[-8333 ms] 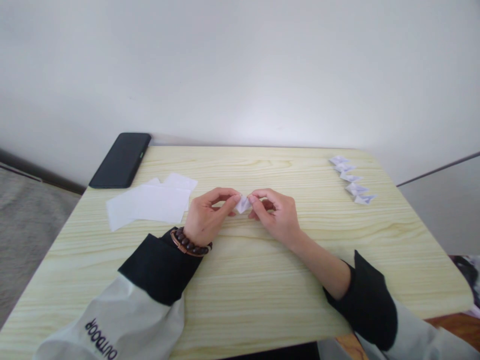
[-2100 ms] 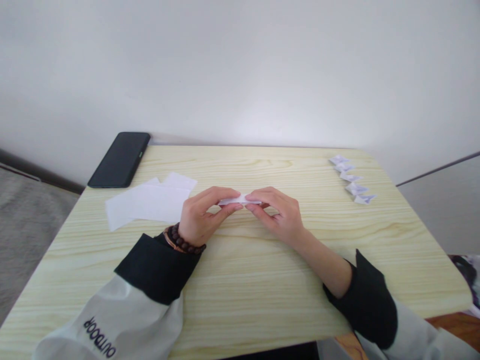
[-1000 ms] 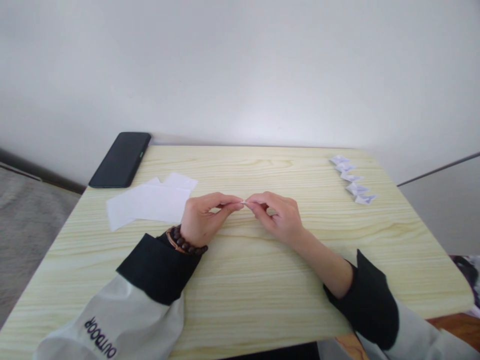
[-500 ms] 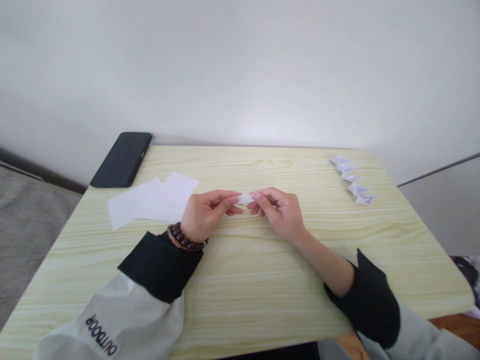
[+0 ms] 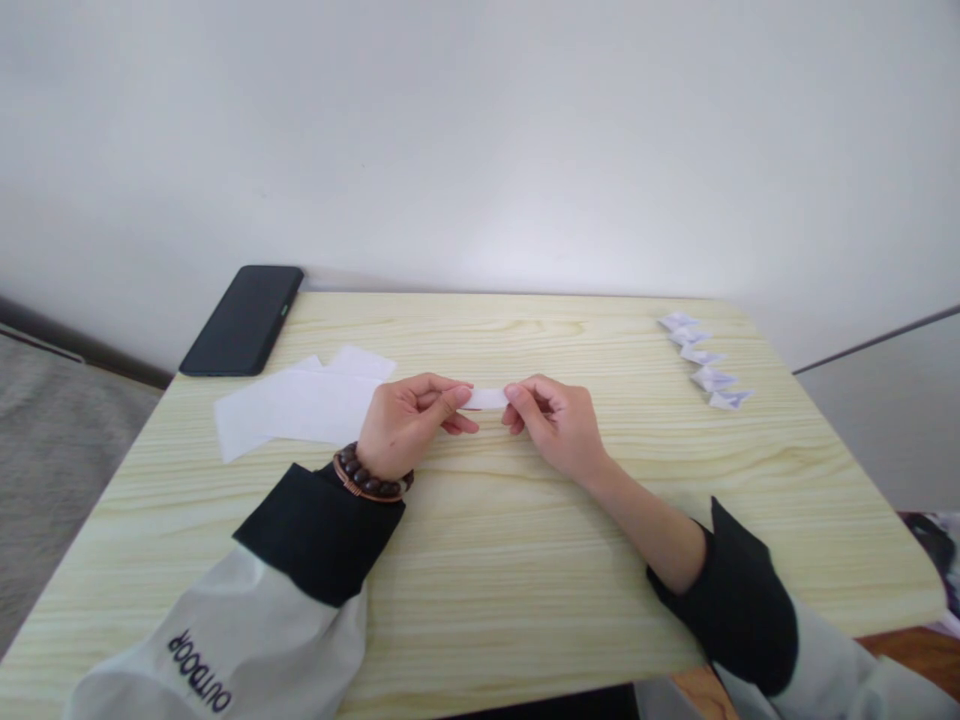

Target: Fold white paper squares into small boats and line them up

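Observation:
A narrow folded strip of white paper (image 5: 487, 399) stretches between my two hands above the middle of the table. My left hand (image 5: 409, 420) pinches its left end between thumb and fingers. At the right end, my right hand (image 5: 553, 422) grips the paper the same way. The ends of the paper are hidden under my fingertips. Loose sheets of white paper (image 5: 300, 400) lie overlapping just left of my left hand.
Several small folded paper boats (image 5: 712, 379) stand in a row at the table's right side. A black phone (image 5: 244, 320) lies at the far left corner. The pale wood-grain table (image 5: 510, 560) meets a white wall (image 5: 480, 150) at the back.
My left hand has shifted slightly left along the folded paper, so a longer stretch of it shows between the hands. My right hand has hardly moved.

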A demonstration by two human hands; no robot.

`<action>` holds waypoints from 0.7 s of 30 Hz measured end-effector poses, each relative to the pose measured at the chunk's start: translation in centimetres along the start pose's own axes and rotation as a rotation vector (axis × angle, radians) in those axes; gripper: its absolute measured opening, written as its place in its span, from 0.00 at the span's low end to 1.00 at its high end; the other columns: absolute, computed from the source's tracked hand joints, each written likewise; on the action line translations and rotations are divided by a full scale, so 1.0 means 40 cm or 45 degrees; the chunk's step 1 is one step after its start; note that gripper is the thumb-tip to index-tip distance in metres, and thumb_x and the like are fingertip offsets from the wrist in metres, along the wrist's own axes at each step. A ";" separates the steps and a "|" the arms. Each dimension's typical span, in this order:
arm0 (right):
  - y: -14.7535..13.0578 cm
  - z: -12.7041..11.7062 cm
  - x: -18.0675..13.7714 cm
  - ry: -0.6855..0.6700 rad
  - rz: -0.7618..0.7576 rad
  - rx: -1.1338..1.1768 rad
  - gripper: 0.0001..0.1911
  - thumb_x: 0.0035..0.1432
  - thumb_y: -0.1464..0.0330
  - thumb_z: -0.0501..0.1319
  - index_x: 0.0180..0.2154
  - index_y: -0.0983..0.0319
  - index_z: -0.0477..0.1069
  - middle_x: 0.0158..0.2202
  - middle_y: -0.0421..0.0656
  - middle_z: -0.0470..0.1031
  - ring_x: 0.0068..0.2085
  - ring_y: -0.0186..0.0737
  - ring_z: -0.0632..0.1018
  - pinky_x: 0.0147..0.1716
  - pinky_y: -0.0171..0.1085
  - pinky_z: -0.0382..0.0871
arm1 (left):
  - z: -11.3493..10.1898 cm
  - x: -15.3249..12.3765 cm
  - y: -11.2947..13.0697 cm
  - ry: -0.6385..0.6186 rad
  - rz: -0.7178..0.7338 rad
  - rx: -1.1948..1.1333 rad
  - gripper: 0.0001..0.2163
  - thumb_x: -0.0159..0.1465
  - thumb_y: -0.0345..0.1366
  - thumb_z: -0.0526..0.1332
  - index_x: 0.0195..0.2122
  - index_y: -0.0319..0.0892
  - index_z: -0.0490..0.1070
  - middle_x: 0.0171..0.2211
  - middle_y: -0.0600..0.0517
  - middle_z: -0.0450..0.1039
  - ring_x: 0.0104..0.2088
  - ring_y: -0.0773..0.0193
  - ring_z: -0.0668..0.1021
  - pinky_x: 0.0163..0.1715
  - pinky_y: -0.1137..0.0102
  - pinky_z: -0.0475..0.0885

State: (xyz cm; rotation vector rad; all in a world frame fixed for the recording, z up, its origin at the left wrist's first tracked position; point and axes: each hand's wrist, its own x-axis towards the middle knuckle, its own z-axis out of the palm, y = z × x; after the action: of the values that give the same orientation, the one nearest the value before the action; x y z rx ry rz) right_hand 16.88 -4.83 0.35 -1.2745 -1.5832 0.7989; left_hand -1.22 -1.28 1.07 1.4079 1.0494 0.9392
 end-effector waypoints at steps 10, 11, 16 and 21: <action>0.006 -0.003 0.003 -0.188 0.115 0.271 0.12 0.56 0.61 0.59 0.30 0.64 0.69 0.24 0.41 0.76 0.20 0.28 0.71 0.18 0.27 0.63 | -0.003 0.002 0.005 0.025 -0.038 -0.056 0.15 0.51 0.42 0.68 0.33 0.36 0.73 0.22 0.50 0.78 0.23 0.63 0.80 0.26 0.72 0.77; 0.004 -0.004 0.002 -0.214 0.111 0.224 0.12 0.56 0.62 0.59 0.28 0.64 0.70 0.23 0.40 0.75 0.19 0.28 0.71 0.18 0.27 0.62 | -0.002 0.001 0.005 0.025 -0.038 -0.059 0.15 0.51 0.42 0.68 0.33 0.36 0.73 0.22 0.50 0.78 0.23 0.63 0.80 0.27 0.72 0.76; 0.002 -0.008 -0.002 -0.216 0.055 0.048 0.14 0.59 0.64 0.56 0.25 0.64 0.70 0.19 0.40 0.73 0.19 0.28 0.69 0.19 0.27 0.61 | 0.002 -0.004 -0.002 -0.026 -0.002 -0.059 0.15 0.47 0.40 0.70 0.33 0.37 0.73 0.24 0.51 0.78 0.23 0.66 0.78 0.26 0.74 0.75; 0.009 -0.003 -0.006 -0.207 -0.002 -0.018 0.12 0.59 0.64 0.56 0.27 0.64 0.71 0.20 0.39 0.72 0.19 0.28 0.69 0.18 0.27 0.59 | 0.004 -0.003 -0.007 0.016 -0.028 -0.004 0.12 0.49 0.39 0.70 0.29 0.37 0.73 0.22 0.51 0.78 0.23 0.67 0.78 0.28 0.73 0.75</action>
State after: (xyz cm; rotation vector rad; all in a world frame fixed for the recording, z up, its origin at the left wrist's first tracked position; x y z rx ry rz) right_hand 17.13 -4.96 0.01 -1.2444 -1.7207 0.9110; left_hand -1.15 -1.44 0.78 1.3869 1.0708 0.9345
